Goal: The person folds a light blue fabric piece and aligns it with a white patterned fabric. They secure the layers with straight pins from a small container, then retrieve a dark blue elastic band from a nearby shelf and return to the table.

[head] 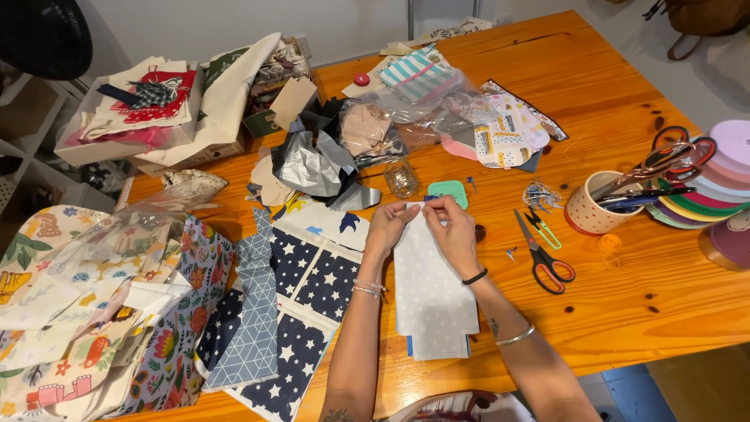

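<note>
Head view looks down on a wooden orange-brown surface (625,297) crowded with sewing scraps. I see both hands meeting at the top edge of a pale grey, white-dotted fabric piece (430,301) that lies flat in front of the person, near the surface's front edge. My left hand (388,227) pinches that top edge from its left side, fingers closed on the cloth; my right hand (453,230) pinches the same edge just beside it, fingers likewise clenched on the fabric. Whether a pin sits between the fingertips I cannot tell.

Touching the grey piece on its left lies a navy star-printed patchwork panel (301,312), and over that a grey-blue triangle-patterned strip (254,312). Just beyond the hands sit a small mint-green pad (449,191) and a clear glass jar (401,178). To the right, red-handled scissors (543,258) lie near a dotted ceramic cup (590,211) holding more scissors and pens. Floral-printed cloth (94,328) is heaped at far left.
</note>
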